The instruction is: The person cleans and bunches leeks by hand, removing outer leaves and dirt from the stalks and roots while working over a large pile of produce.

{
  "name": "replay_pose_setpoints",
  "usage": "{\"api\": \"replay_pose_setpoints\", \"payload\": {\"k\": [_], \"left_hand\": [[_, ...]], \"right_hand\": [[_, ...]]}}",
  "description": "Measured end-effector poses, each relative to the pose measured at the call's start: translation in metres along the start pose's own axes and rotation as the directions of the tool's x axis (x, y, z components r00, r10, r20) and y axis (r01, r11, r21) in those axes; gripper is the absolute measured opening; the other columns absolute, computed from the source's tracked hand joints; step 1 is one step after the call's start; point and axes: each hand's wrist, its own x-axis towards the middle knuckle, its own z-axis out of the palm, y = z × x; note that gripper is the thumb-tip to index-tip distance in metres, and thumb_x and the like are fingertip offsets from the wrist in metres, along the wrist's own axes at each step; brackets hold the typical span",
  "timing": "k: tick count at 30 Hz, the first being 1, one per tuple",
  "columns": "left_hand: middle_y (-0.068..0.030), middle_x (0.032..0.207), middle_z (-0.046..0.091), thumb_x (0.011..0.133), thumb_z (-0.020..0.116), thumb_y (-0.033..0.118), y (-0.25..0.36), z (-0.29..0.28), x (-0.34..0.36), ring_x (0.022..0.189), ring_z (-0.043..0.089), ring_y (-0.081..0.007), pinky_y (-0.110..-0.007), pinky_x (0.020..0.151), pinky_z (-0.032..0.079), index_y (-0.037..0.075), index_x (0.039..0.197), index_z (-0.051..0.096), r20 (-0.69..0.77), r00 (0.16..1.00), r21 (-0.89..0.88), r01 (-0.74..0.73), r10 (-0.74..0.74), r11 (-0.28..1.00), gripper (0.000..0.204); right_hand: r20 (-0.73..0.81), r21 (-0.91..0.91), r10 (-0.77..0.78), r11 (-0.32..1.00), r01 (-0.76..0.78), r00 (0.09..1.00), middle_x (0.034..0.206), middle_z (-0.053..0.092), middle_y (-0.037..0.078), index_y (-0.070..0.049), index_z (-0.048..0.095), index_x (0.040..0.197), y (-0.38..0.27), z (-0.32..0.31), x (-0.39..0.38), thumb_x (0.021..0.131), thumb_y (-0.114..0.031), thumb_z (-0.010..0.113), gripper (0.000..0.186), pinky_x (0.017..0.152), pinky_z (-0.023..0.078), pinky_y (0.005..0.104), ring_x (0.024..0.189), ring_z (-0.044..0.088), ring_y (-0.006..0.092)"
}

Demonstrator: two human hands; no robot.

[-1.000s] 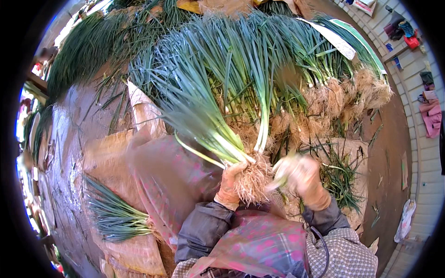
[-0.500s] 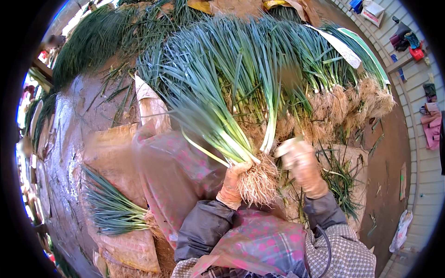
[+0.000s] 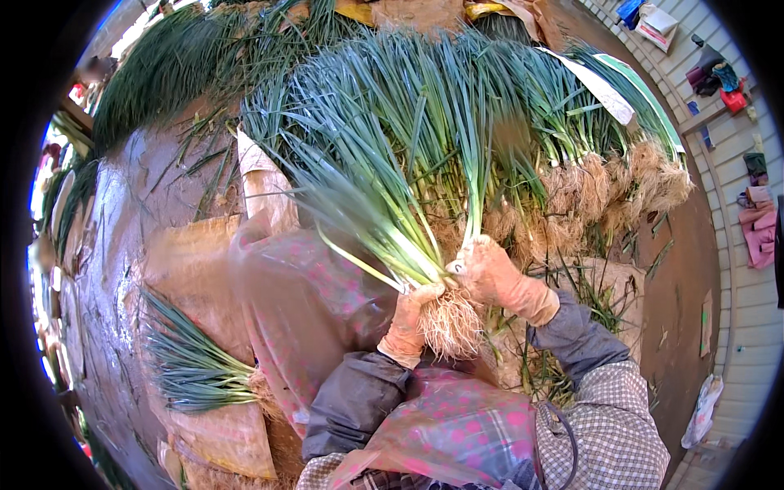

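The right hand (image 3: 496, 278) has just come in: half a second ago it was a blur to the right of the roots, apart from the stems, and now it is up against the pale stem bases, its fingers curled. Whether they are clamped on the two tall upright stalks (image 3: 475, 192) just above, or only press there, I cannot tell. The left hand (image 3: 406, 327) has stayed put, closed around the lower stems of the green onion bundle (image 3: 402, 245), which slants up and left over the plastic-covered lap (image 3: 327, 286), its roots (image 3: 452, 322) hanging clear between the hands. With both hands now at the stem bases, the work seems to have passed from reaching to handling the stems themselves. The big pile (image 3: 392, 106) beyond and the small bunch (image 3: 204, 371) on the sacking (image 3: 233, 445) at left look undisturbed.
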Motion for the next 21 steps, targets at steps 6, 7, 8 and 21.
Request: {"api": "replay_pose_setpoints", "payload": {"k": [6, 7, 8, 21], "left_hand": [[-0.0160, 0.096, 0.064, 0.081, 0.056, 0.001, 0.004, 0.017, 0.004, 0.085, 0.065, -0.0273, -0.040, 0.077, 0.056, -0.006, 0.106, 0.057, -0.011, 1.000, -0.020, 0.009, -0.009, 1.000, 0.027], [-0.0160, 0.097, 0.064, 0.081, 0.056, 0.000, 0.005, 0.013, 0.001, 0.084, 0.065, -0.0274, -0.040, 0.077, 0.056, -0.006, 0.107, 0.057, 0.031, 0.999, -0.012, -0.008, 0.008, 1.000, 0.027], [-0.0160, 0.098, 0.064, 0.081, 0.056, 0.000, 0.004, 0.011, 0.001, 0.084, 0.065, -0.0275, -0.040, 0.077, 0.056, -0.007, 0.107, 0.057, 0.082, 0.996, -0.010, -0.021, 0.021, 1.000, 0.028], [-0.0144, 0.100, 0.063, 0.079, 0.059, 0.006, 0.002, 0.010, 0.003, 0.090, 0.064, -0.0262, -0.039, 0.078, 0.056, -0.003, 0.114, 0.054, -0.016, 0.996, -0.048, 0.085, -0.085, 0.995, 0.036]], "right_hand": [[-0.233, 0.965, 0.623, 0.056, 0.255, 0.747, 0.093, 0.068, 0.014, 0.000, 0.063, 0.099, -0.017, -0.038, -0.025, 0.091, -0.017, 0.060, 0.019, 0.072, 0.059, 0.0312, 0.071, 0.068, 0.0199], [-0.250, 0.914, 0.606, 0.405, -0.023, 0.756, 0.095, 0.068, 0.012, -0.002, 0.061, 0.105, -0.019, -0.038, -0.018, 0.090, -0.017, 0.062, 0.021, 0.071, 0.058, 0.0289, 0.074, 0.067, 0.0181], [-0.254, 0.843, 0.477, 0.535, -0.049, 0.841, 0.096, 0.068, 0.011, -0.003, 0.061, 0.113, -0.010, -0.024, -0.014, 0.086, -0.021, 0.067, 0.034, 0.069, 0.055, 0.0278, 0.078, 0.067, 0.0180], [-0.384, 0.923, 0.524, 0.240, 0.302, 0.760, 0.085, 0.060, 0.008, -0.001, 0.061, 0.103, -0.046, -0.035, -0.052, 0.096, -0.023, 0.052, 0.024, 0.068, 0.051, 0.0253, 0.076, 0.059, 0.0145]]}}
